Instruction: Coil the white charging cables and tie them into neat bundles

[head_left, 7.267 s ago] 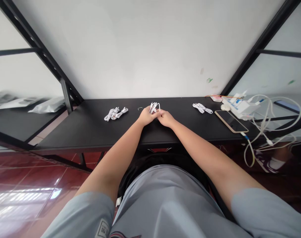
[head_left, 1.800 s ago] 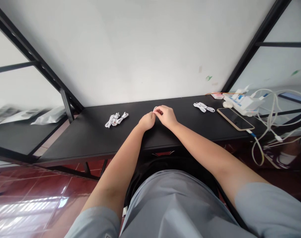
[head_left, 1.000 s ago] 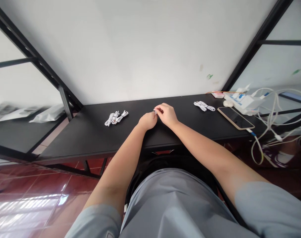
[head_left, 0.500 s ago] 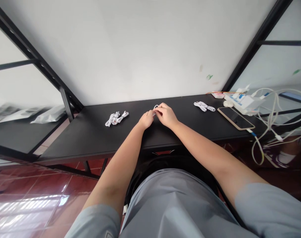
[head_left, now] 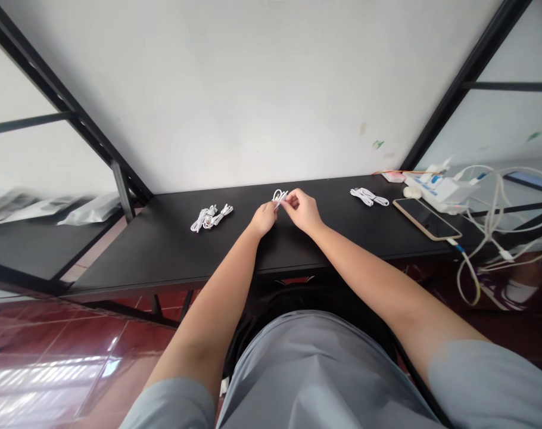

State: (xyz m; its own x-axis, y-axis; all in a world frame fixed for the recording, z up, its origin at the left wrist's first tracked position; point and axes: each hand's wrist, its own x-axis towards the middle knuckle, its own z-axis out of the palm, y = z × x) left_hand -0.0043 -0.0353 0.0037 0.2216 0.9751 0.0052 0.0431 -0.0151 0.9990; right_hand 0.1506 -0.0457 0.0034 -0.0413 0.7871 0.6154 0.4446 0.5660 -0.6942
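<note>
Pinching a small white cable [head_left: 279, 196], the left hand [head_left: 262, 217] and right hand [head_left: 300, 210] had lifted it slightly above the bench [head_left: 164, 250]; bare bench lay on both sides.

Black table [head_left: 164, 250] against white wall [head_left: 253, 89]; black metal frame [head_left: 119, 190] at sides; glossy red tile floor [head_left: 43, 351].

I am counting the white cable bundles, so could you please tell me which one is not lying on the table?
The small bundle pinched between both hands; the left bundle and right bundle lie untouched on the table.
</note>
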